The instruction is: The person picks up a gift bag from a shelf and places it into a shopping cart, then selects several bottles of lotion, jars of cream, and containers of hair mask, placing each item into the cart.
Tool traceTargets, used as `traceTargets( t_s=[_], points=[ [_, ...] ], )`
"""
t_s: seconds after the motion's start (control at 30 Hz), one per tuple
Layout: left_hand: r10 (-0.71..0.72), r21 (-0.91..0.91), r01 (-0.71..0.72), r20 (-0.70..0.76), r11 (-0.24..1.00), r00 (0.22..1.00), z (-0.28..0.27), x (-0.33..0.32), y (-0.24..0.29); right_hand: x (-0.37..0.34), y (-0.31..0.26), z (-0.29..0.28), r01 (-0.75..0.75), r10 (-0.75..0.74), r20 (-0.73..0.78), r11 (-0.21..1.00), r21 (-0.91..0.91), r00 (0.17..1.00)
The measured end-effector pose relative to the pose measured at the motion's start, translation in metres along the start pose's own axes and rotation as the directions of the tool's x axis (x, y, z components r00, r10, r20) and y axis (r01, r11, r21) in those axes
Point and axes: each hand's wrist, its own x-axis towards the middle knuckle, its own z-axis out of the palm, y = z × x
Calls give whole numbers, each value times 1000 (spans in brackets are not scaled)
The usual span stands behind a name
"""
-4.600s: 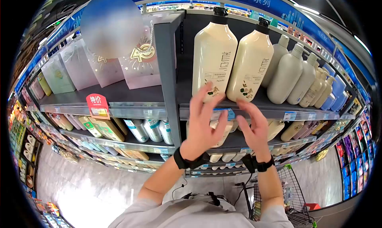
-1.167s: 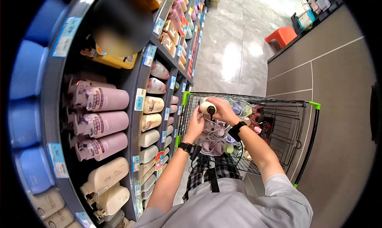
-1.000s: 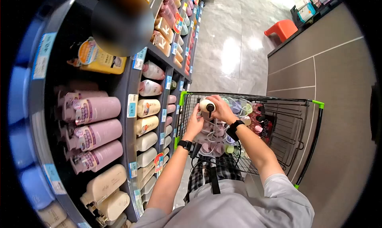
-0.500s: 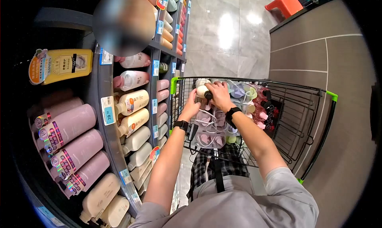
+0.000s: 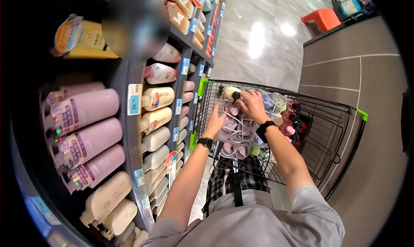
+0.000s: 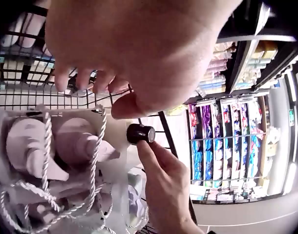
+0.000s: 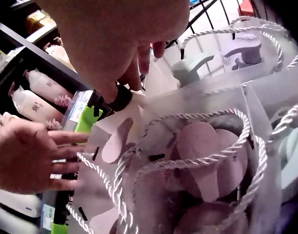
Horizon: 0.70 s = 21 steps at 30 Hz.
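In the head view, a cream bottle (image 5: 229, 92) with a black pump top (image 5: 236, 95) is low in the cart (image 5: 325, 117), at its far left corner. My right hand (image 5: 255, 107) has its fingers around the pump top; the left wrist view shows these fingers (image 6: 146, 148) against the black top (image 6: 140, 133). Beside the bottle, my left hand (image 5: 214, 124) is spread with nothing in it; its fingers also look straight in the right wrist view (image 7: 32, 156). Translucent bags with white rope handles (image 7: 195, 163) hold pink pump bottles (image 6: 78, 141) next to the cream one.
Shelves of pink (image 5: 88, 111), cream (image 5: 157, 98) and white bottles stand on the left. Red and black bottles (image 5: 293, 120) lie further right in the cart. A red stool (image 5: 321, 19) is beyond, beside a grey tiled wall (image 5: 366, 104).
Both hands carried the cream bottle over the cart; it is now down among the bags. My left hand has come off it and opened, while my right hand has moved to its top.
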Motion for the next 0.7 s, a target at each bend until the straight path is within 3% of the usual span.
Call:
traceTargets(
  t_s=[0.1, 0.17, 0.2, 0.3, 0.37, 0.43, 0.53, 0.57, 0.63, 0.7],
  points=[
    [-117, 0, 117, 25, 993, 993, -19, -51, 11, -19, -17, -15, -39, 41, -66, 999, 36, 997],
    [-43, -7, 43, -34, 999, 998, -21, -82, -14, -36, -31, -22, -123, 126, -40, 990, 73, 991],
    [-97, -58, 97, -2, 994, 995, -27, -100, -12, -46, -40, -25, -159, 161, -13, 983, 90, 987],
    [-48, -58, 49, 28, 997, 998, -40, -142, -25, -75, -52, -16, -196, 202, -31, 971, 140, 979],
    [-77, -183, 83, 38, 980, 996, -50, -170, -20, -82, -77, -24, -285, 256, 136, 920, 268, 957],
    [-40, -116, 40, 1, 992, 999, -62, -195, -10, -95, -96, -14, -123, 110, 61, 956, 267, 992],
    [122, -171, -142, -124, 975, 985, -70, -231, -9, -108, -156, -16, -194, 124, 189, 889, 414, 974],
    [142, -218, -176, -162, 960, 977, -73, -242, -11, -110, -177, -14, -105, 48, 164, 926, 362, 985],
    [216, -242, -266, -214, 933, 953, -93, -278, 8, -114, -223, -11, -92, 2, 187, 877, 472, 982],
    [212, -250, -251, -174, 935, 962, -117, -313, 14, -116, -271, -6, -175, 3, 274, 777, 605, 962]
  ],
)
